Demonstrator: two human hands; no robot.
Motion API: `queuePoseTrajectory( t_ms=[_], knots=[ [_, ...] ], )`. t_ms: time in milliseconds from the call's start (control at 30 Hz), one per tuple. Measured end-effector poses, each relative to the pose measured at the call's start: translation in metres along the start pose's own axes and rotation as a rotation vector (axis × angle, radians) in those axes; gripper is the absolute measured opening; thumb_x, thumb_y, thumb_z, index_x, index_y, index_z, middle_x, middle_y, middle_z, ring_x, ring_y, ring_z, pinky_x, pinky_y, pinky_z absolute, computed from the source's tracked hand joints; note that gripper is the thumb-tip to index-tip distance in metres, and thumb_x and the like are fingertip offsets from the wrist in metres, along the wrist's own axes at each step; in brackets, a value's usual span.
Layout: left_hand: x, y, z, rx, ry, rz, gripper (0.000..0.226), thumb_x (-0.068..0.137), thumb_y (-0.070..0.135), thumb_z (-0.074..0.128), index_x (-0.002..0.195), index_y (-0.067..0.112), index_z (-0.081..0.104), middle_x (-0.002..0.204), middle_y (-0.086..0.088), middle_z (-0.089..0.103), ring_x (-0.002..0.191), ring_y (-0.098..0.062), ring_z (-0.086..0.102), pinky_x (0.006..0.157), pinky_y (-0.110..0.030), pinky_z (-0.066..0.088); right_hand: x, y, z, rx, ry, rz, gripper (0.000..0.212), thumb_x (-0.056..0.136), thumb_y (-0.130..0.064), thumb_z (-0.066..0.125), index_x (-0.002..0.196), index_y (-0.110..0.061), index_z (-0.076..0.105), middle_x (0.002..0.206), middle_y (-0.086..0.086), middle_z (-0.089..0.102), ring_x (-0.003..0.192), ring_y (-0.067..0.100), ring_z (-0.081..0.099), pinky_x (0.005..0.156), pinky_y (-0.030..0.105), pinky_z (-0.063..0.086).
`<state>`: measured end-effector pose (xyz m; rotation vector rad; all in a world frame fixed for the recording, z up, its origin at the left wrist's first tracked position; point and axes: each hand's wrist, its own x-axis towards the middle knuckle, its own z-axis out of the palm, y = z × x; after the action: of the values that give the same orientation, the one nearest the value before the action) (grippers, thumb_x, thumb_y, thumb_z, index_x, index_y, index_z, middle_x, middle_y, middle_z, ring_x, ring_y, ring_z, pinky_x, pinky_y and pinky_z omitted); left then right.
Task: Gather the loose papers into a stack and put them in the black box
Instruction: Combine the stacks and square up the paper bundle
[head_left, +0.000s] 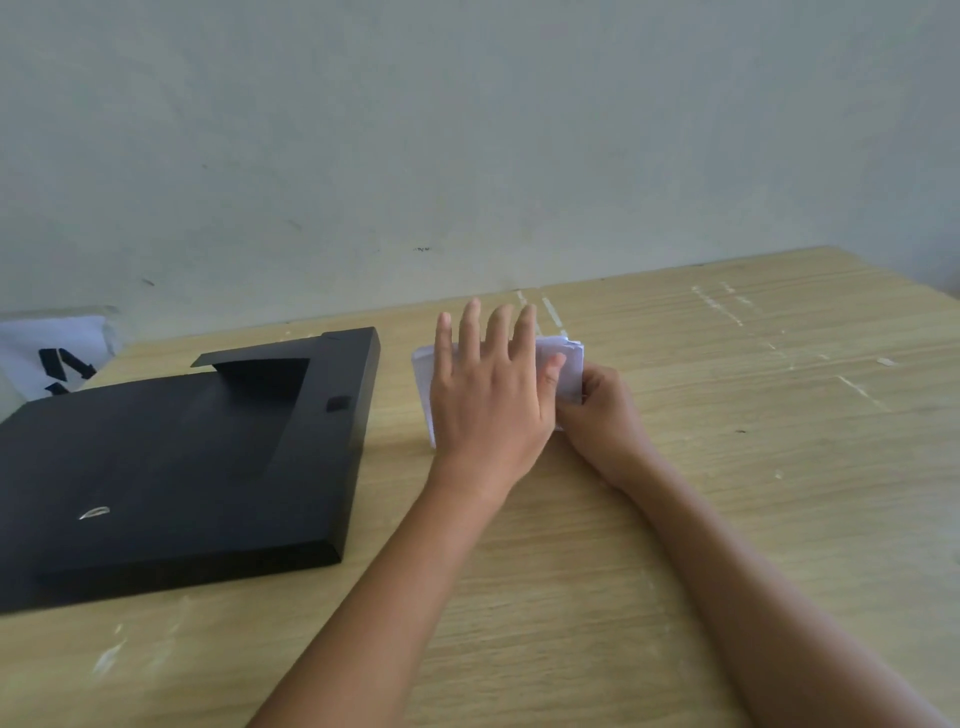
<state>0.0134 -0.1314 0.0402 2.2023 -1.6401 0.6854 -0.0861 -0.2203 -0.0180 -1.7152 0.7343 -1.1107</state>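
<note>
the right hand (597, 410) has its grip pinched on the right edge of the papers (569, 366), thumb and fingers closed around the near right corner of the small white stack. the left hand (488, 395) lies flat on top of the same stack, palm down, its grip spread wide with the fingers (471, 332) stretched toward the wall and slightly lifted at the tips; it holds nothing, only presses. the thumb of the left hand reaches across to the right, close to the right hand's knuckles. most of the papers are hidden under the left palm; white edges show on the left side of that hand and at the far right corner, where the sheets look a little uneven. the stack rests on the wooden desk (727, 467), to the right of the black box (171, 467) and apart from it, with a strip of bare wood between them. the box lies flat with its flap open at the far end. behind it, at the left edge, a white sheet with black marks (57, 358) leans near the pale wall (467, 130). both forearms come in from the lower edge.
</note>
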Motion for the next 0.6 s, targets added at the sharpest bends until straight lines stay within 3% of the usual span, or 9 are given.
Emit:
queuePoseTrajectory(
  t_ms=[100,200,267,367,433,500,567,600],
  knots=[
    [0.003,-0.005,-0.003,0.038,-0.065,0.079,0.040,0.104,0.032,0.035,0.140,0.019,0.047,0.128,-0.003,0.061,0.121,-0.032,0.053,0.118,-0.049,0.026,-0.002,-0.004,0.001,0.048,-0.017,0.028,0.030,0.089,-0.015,0.076,0.072,0.006,0.063,0.063,0.013,0.062,0.061,0.014,0.049,0.056,0.034,0.038],
    [0.008,-0.011,-0.007,-0.098,-0.004,0.072,0.025,0.098,0.015,0.045,0.120,0.020,0.056,0.110,0.004,0.066,0.102,-0.025,0.057,0.090,-0.035,0.039,-0.002,-0.015,-0.004,0.195,0.004,0.068,0.023,0.080,-0.027,0.086,0.097,-0.014,0.077,0.089,0.013,0.079,0.079,0.018,0.072,0.072,0.040,0.057],
    [0.007,-0.014,-0.010,-0.317,0.106,-0.037,0.022,0.099,0.011,0.050,0.115,0.019,0.061,0.103,0.006,0.069,0.094,-0.023,0.060,0.079,-0.033,0.038,0.000,-0.024,-0.010,0.304,0.055,0.096,0.039,0.075,-0.038,0.087,0.109,-0.024,0.074,0.093,0.009,0.080,0.086,0.019,0.075,0.080,0.040,0.058],
    [-0.002,-0.015,-0.006,-0.693,0.293,-0.287,0.016,0.103,0.016,0.050,0.111,0.017,0.063,0.097,0.004,0.070,0.090,-0.022,0.063,0.081,-0.041,0.048,-0.004,-0.036,-0.005,0.323,0.029,0.079,0.048,0.082,-0.043,0.079,0.123,-0.022,0.067,0.109,0.008,0.077,0.103,0.023,0.073,0.087,0.042,0.059],
    [-0.011,-0.011,-0.001,-0.923,0.347,-0.420,0.013,0.106,0.021,0.047,0.109,0.020,0.059,0.093,0.007,0.067,0.087,-0.015,0.063,0.076,-0.033,0.049,-0.012,-0.040,0.008,0.312,-0.007,0.030,0.032,0.091,-0.037,0.072,0.114,-0.015,0.071,0.105,0.011,0.077,0.100,0.020,0.073,0.082,0.047,0.061],
    [-0.018,-0.009,0.002,-1.120,0.391,-0.501,0.013,0.108,0.025,0.044,0.109,0.023,0.056,0.091,0.012,0.065,0.082,-0.005,0.062,0.069,-0.018,0.046,-0.019,-0.044,0.022,0.209,0.047,-0.027,0.024,0.092,-0.038,0.067,0.095,-0.015,0.071,0.088,0.013,0.075,0.079,0.015,0.069,0.067,0.051,0.056],
    [-0.024,-0.010,0.009,-1.167,0.393,-0.496,0.015,0.109,0.027,0.041,0.112,0.022,0.055,0.090,0.014,0.063,0.081,-0.004,0.061,0.068,-0.014,0.046,-0.021,-0.041,0.029,0.118,0.096,-0.076,0.022,0.094,-0.038,0.064,0.085,-0.018,0.066,0.072,0.003,0.069,0.064,0.009,0.058,0.055,0.042,0.049],
    [-0.027,-0.011,0.013,-1.160,0.370,-0.490,0.014,0.109,0.027,0.039,0.112,0.023,0.052,0.090,0.014,0.062,0.081,-0.004,0.061,0.068,-0.014,0.045,-0.021,-0.038,0.031,0.114,0.104,-0.087,0.018,0.096,-0.034,0.064,0.082,-0.022,0.064,0.067,-0.008,0.065,0.060,0.004,0.055,0.051,0.029,0.045]
  ],
)
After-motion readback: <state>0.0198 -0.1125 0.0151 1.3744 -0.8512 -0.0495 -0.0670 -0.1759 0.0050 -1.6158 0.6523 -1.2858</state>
